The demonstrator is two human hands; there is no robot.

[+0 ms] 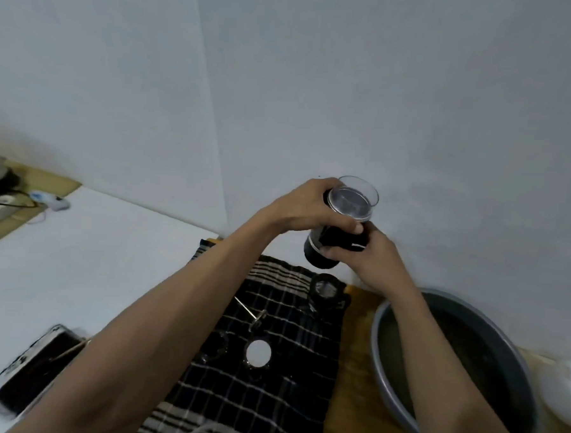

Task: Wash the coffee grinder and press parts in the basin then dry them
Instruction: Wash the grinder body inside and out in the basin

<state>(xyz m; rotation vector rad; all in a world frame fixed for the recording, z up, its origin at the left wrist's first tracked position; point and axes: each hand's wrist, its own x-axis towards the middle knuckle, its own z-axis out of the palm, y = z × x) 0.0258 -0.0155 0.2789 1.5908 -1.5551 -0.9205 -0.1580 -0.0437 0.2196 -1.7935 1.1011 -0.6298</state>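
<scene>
Left hand: gripped the upper part of the grinder.
Right hand: curled around its dark body.
Grinder: held in air above the checked cloth, long axis tilted, clear end toward the wall.
Basin: just right, near the wall.

Your left hand and right hand hide the middle of the grinder body. Your right forearm covers part of the basin, and its lower rim is cut off. The small parts on the checked cloth are too blurred to tell.
</scene>
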